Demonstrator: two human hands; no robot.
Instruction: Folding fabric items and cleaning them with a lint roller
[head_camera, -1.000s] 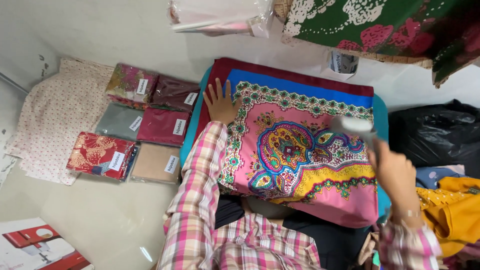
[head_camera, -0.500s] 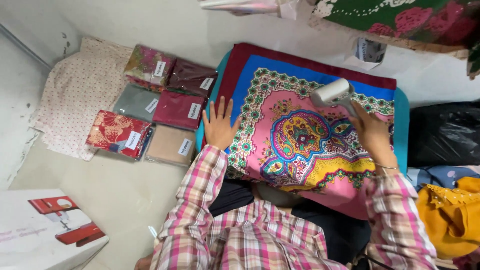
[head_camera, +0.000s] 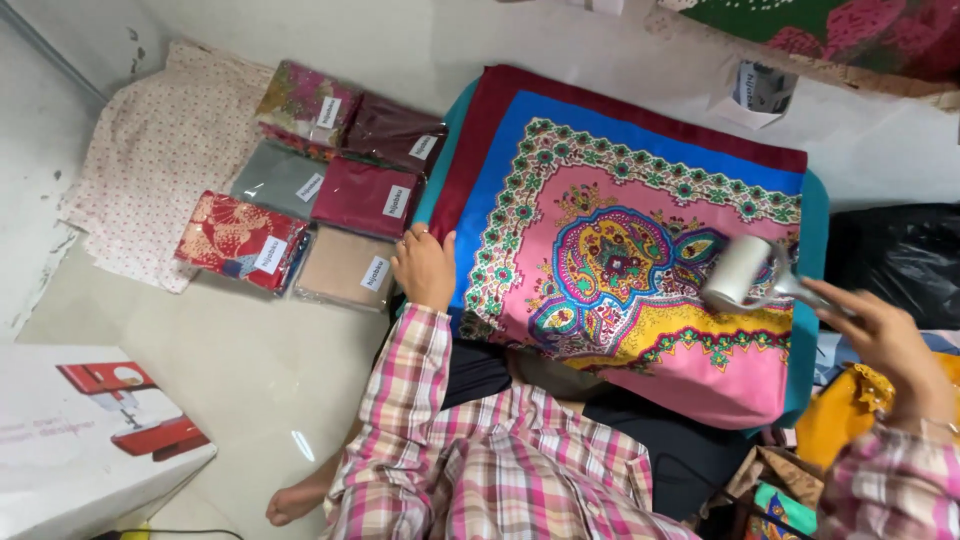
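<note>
A folded scarf with a pink centre, paisley motif, blue and maroon borders lies spread on a teal board in front of me. My left hand grips the scarf's left edge, fingers curled over it. My right hand holds the handle of a white lint roller, whose roll rests on the scarf's right side near the yellow band.
Several folded fabrics in clear labelled bags lie on the floor to the left, beside a dotted cream cloth. A white box with a red sewing-machine picture sits at lower left. A black bag and yellow cloth are at right.
The roller has moved from the scarf's upper middle down to its right side. My left hand slid back from lying flat on the scarf and now curls on the left edge.
</note>
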